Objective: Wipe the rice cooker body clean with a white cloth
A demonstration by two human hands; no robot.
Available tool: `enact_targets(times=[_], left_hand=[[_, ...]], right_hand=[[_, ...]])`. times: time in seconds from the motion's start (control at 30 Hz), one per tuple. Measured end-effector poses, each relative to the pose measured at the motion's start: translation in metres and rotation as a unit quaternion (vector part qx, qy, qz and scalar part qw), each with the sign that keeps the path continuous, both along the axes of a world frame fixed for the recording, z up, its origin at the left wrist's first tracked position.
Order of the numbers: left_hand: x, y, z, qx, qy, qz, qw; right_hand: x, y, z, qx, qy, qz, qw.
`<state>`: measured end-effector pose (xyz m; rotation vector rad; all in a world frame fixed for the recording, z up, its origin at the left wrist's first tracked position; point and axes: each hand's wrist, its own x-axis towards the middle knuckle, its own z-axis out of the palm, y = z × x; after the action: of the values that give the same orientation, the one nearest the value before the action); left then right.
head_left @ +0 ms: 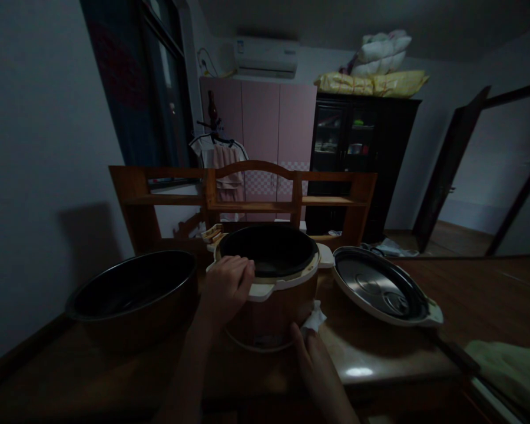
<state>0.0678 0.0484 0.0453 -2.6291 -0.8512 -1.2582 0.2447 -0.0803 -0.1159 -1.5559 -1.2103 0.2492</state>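
Observation:
The rice cooker [271,312] stands upright on the table before me, its top uncovered and its inside dark. My left hand [227,285] is closed over the left front of its rim, fingers bent inward. Low at the cooker's right side, my right hand [312,353] pinches a white tissue [315,318] against the outer wall. To the left sits a wide dark inner pot [132,312]. The cooker's round lid [375,285] lies at the right with its metal inner face up.
A wooden shelf unit [251,206] rises behind the cooker. At the right edge are a light green cloth [510,368] and a bed board [468,288]. Farther back stand a pink wardrobe [260,123], a dark cabinet [393,153] and an open door [450,165].

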Motion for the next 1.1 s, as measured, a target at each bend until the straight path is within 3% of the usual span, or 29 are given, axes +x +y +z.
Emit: enact_targets(times=[0.17, 0.47, 0.7, 0.93, 1.1], left_hand=[[0.000, 0.001, 0.000, -0.007, 0.000, -0.002, 1.000], [0.000, 0.002, -0.001, -0.007, 0.004, 0.001, 1.000], [0.000, 0.001, 0.000, -0.008, 0.002, 0.000, 1.000], [0.001, 0.001, 0.000, 0.002, -0.001, -0.005, 1.000], [0.001, 0.000, 0.000, -0.003, 0.000, -0.003, 1.000]], right_hand=[[-0.004, -0.003, 0.000, 0.018, 0.006, 0.026, 1.000], [-0.004, -0.010, -0.027, 0.030, -0.021, 0.058, 0.998], [-0.009, -0.010, -0.015, 0.000, 0.009, 0.044, 0.999], [-0.018, -0.009, -0.017, 0.006, 0.016, -0.007, 1.000], [-0.027, -0.009, 0.007, 0.001, 0.023, -0.001, 1.000]])
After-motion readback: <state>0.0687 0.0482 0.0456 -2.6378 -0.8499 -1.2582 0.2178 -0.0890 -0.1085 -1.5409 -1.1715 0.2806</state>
